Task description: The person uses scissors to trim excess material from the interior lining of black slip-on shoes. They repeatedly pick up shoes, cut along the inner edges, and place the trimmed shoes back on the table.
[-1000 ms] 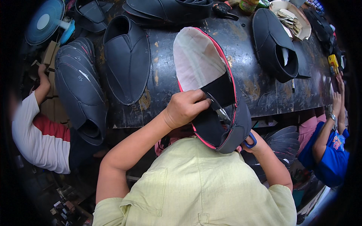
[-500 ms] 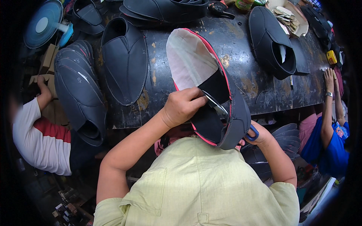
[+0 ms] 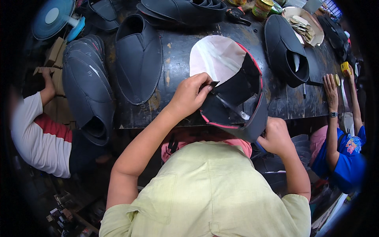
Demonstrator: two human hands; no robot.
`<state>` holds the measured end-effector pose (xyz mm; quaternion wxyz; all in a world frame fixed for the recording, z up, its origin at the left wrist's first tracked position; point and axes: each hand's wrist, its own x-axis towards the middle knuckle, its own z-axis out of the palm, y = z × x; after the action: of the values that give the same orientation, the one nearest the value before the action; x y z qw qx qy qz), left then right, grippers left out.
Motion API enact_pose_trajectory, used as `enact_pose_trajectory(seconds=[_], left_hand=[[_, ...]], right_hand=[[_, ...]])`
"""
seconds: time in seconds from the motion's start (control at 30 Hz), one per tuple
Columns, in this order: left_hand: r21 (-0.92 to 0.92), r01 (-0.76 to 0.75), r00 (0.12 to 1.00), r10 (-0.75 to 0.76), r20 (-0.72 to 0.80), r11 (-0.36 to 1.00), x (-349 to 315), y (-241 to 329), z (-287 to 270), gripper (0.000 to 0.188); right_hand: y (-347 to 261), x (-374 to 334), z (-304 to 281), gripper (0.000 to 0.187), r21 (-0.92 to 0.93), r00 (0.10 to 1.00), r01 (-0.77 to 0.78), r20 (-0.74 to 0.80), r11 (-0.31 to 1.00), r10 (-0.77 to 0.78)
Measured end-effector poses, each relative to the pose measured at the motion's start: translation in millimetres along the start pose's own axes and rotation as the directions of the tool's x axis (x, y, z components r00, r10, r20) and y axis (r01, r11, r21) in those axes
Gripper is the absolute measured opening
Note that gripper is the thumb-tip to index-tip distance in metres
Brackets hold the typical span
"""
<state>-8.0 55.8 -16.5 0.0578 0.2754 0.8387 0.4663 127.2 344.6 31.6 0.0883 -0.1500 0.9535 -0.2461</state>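
Note:
A black shoe upper [image 3: 258, 108] with pinkish-red edging is tilted over the table's near edge, its opening toward me. White lining [image 3: 217, 55] shows in its toe part. My left hand [image 3: 193, 94] is closed, pinching the upper's left rim between thumb and fingers. Low on the right side, my right hand [image 3: 276, 136] is wrapped round the blue handle of a pair of scissors [image 3: 244, 115]. The blades lie inside the upper, pointing up and left toward my left hand. The upper's wall hides part of the scissors.
More black uppers lie on the dark worn table [image 3: 177, 65]: a stack [image 3: 89, 75] at left, a single one [image 3: 138, 67], and another [image 3: 282, 43] at right. A tray [image 3: 316, 37] holds beige pieces. A blue fan [image 3: 51, 17] stands far left. People work at both sides.
The upper has tipped and turned, showing more of its black inside. My left hand has moved slightly up and left along the rim. The person at right has spread their hands apart.

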Motion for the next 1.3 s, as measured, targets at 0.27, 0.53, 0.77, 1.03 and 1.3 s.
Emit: enact_pose_trajectory(seconds=[0.27,0.53,0.77,1.03,1.3], left_hand=[[0.05,-0.024,1.0,0.024,0.002,0.998,2,-1,0,0.01],[0.026,-0.039,0.999,0.04,-0.023,0.999,3,-5,2,0.009],[-0.006,-0.071,0.994,0.071,-0.079,0.997,-7,-12,6,0.011],[-0.125,0.098,0.987,-0.112,-0.111,0.987,-45,15,-60,0.012],[0.408,-0.171,0.979,0.203,-0.036,0.897,-54,37,-35,0.057]], right_hand=[[-17,24,-2,0.022,-0.241,0.968,0.1,-0.2,0.965,-0.151],[-12,30,-2,0.022,-0.304,0.977,0.095,-0.153,0.948,-0.147],[-1,31,-4,0.018,-0.224,0.975,0.136,-0.14,0.965,-0.17],[2,22,7,0.019,-0.204,0.995,0.064,-0.067,0.977,-0.079],[-3,17,10,0.02,0.077,0.987,-0.037,-0.153,0.996,0.048]])
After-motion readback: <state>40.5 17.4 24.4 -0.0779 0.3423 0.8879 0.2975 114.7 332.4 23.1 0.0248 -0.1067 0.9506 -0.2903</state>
